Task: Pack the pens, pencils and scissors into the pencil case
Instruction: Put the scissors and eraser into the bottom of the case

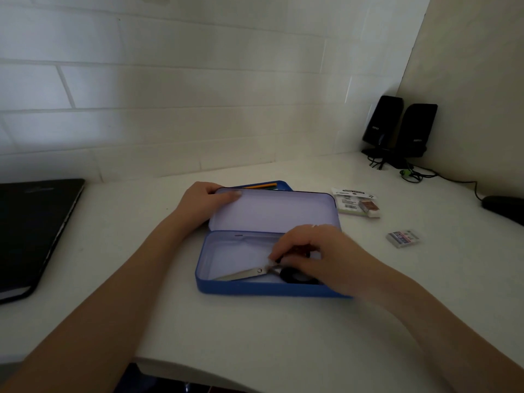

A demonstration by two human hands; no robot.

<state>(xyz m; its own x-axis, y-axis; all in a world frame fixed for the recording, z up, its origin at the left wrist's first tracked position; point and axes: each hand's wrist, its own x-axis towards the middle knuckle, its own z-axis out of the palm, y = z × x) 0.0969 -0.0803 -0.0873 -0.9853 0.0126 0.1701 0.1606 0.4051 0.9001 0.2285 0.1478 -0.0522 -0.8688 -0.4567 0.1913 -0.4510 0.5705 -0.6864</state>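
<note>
Progress: the steel-bladed scissors with black loop handles (pixel 263 272) already lie inside the base of the blue hinged metal pencil case (pixel 255 289); that step looks nearly done.
Left to do: the orange and green pencils (pixel 261 186) sit in a separate blue tray behind the lid at 12 o'clock and are not yet packed; no pens can be made out.
Right hand (pixel 314 253): over the base at 3 o'clock, fingers curled down at the scissor handles; whether it actually grips them I cannot tell.
Left hand (pixel 205 201): at 10 o'clock, fingers wrapped over the raised lid's corner, thumb on the pale inner face, holding it.
Case: thin, rigid tin, rounded corners, smooth lilac-white lining, glossy blue outside.
Scissors: blades closed, tips pointing to 9 o'clock, along the near wall.
Desk: matt white desk (pixel 198 330), flat and smooth.
</note>
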